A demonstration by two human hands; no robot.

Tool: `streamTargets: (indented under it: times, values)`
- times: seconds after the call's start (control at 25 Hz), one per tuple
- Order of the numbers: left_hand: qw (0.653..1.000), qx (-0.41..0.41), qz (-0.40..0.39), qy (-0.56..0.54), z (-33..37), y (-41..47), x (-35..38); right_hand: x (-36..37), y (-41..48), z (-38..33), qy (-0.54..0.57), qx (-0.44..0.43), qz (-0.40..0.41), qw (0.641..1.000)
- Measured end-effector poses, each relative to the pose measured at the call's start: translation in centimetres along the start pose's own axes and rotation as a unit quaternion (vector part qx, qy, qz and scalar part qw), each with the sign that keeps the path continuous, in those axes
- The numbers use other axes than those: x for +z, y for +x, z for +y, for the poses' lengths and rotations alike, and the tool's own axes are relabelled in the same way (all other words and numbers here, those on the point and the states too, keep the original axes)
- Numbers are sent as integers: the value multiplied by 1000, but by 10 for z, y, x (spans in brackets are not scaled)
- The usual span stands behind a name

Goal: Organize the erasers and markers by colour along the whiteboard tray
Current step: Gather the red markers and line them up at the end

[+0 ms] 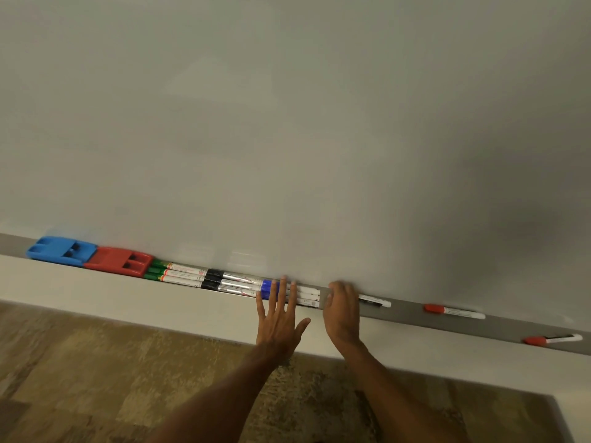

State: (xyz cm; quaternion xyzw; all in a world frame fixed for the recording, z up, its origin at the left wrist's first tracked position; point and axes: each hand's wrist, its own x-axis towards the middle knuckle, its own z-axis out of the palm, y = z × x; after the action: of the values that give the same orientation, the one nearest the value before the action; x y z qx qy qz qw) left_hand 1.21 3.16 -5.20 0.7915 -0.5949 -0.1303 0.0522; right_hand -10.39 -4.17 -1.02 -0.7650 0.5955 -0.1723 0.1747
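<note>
On the grey whiteboard tray (406, 311) a blue eraser (60, 249) and a red eraser (120, 261) lie side by side at the left. Right of them come green-capped markers (179, 273), black-capped markers (230, 282) and blue-capped markers (303, 295). My left hand (279, 314) lies flat with straight fingers over the blue-capped markers. My right hand (342, 310) rests at the right end of that group, and whether its fingers hold anything is hidden. A marker (374, 302) pokes out past my right hand. Two red-capped markers (454, 311) (551, 339) lie farther right.
The white board (287, 123) rises behind the tray. Below the tray runs a pale wall band (128, 298), and under it a brown patterned floor (96, 378).
</note>
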Motion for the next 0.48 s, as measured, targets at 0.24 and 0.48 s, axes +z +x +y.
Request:
streamTargets:
  times: [0.24,0.48]
  values:
    - [1000,14,24,1,50,-5,0,-26,2,70,-140,-26,-28,989]
    - [1000,-16,22,-15,77,-5,0,-42,7,102,-156,-38,-43,986]
